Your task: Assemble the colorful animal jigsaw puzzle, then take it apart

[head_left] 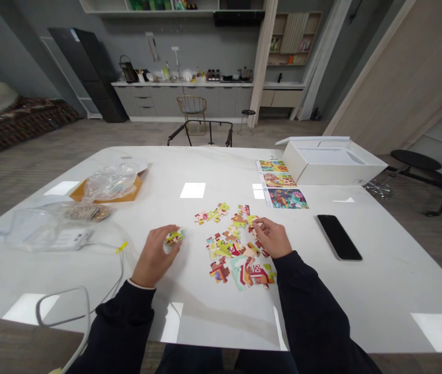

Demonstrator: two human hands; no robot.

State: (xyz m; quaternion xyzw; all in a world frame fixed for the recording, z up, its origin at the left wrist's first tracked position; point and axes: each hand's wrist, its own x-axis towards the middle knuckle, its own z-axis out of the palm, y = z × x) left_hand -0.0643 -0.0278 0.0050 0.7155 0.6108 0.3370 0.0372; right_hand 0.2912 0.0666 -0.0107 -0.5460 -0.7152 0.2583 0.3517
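Puzzle pieces [223, 248] with red, green and cream farm pictures lie in a loose heap on the white table, some overlapping. My left hand [154, 255], to the left of the heap, grips a few green and yellow puzzle pieces [174, 237] between thumb and fingers. At the heap's right side, my right hand [272, 237] has its thumb and fingertips pinched at a yellow-green puzzle piece [251, 221]. Part of the heap is hidden beneath this hand. A few joined or touching pieces [212, 213] lie just beyond the heap.
Picture cards [279, 179] lie beside an open white box [330, 160] at the back right. A black phone [338, 237] rests on the right. To the left are an orange tray with clear plastic [108, 183], a bagged stack [86, 212], and a white cable [86, 301].
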